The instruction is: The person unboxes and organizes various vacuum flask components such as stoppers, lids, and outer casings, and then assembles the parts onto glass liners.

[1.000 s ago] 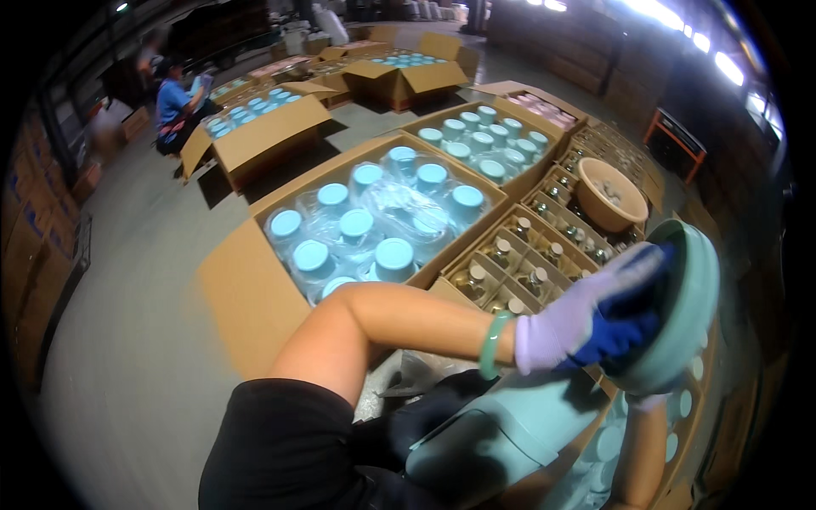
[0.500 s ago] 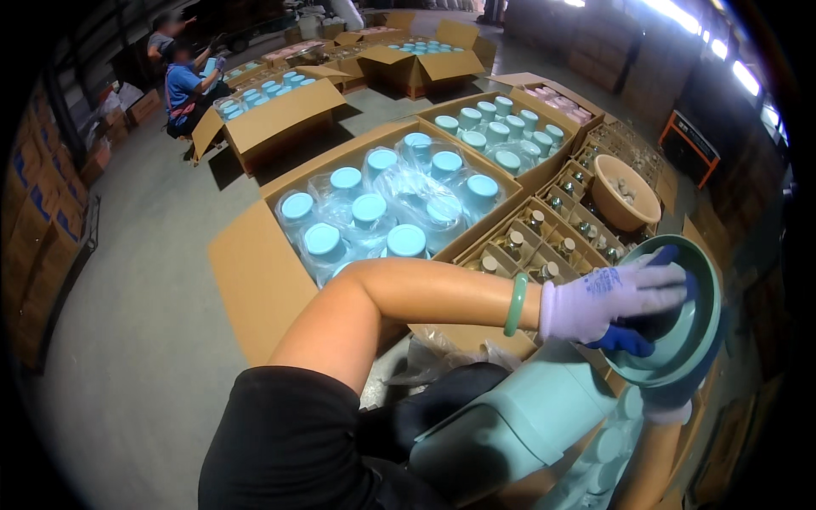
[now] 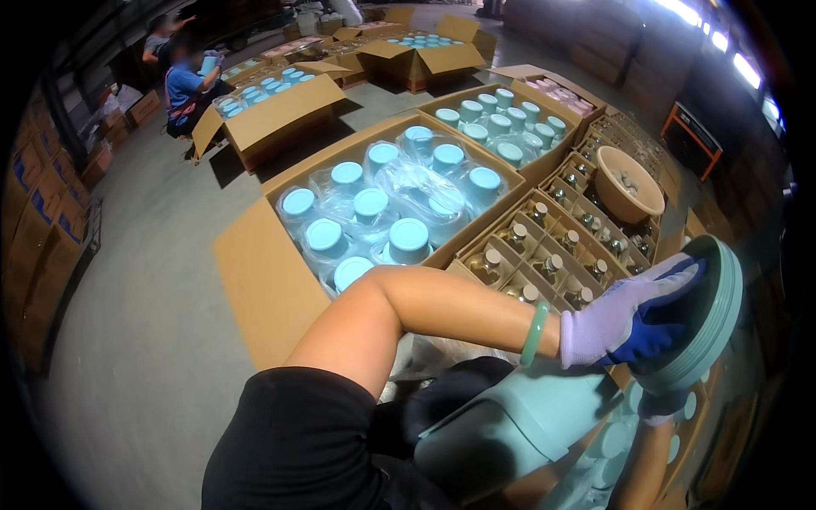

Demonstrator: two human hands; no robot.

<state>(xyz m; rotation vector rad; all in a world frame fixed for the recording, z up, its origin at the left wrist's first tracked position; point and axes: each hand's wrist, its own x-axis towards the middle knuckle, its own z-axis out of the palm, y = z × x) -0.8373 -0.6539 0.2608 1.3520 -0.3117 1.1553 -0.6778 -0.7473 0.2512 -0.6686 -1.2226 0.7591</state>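
Observation:
A round, hollow teal lid (image 3: 722, 319) with a ridged edge is tilted up at the right. My left hand (image 3: 633, 323), in a lilac glove with a blue palm, reaches into its hollow. The fingers are stretched and apart, their tips partly in shadow inside. My right hand (image 3: 667, 406), gloved too, holds the lid from below by the rim; most of its fingers are hidden behind it. A large teal plastic bin (image 3: 518, 416) lies tilted across my lap, below my left wrist. A green bangle (image 3: 535, 334) circles that wrist.
An open carton (image 3: 272, 255) of blue-lidded containers in plastic film stands ahead. Beside it, a divided carton (image 3: 552, 234) holds capped glass bottles, with a peach basin (image 3: 650, 200) on top. More lidded containers (image 3: 608, 442) stand below my right arm. Two people (image 3: 183, 85) work at far-left cartons.
The teal lid has turned more edge-on and shifted slightly right, showing its ridged outside. My left hand has moved right and a little down with it.

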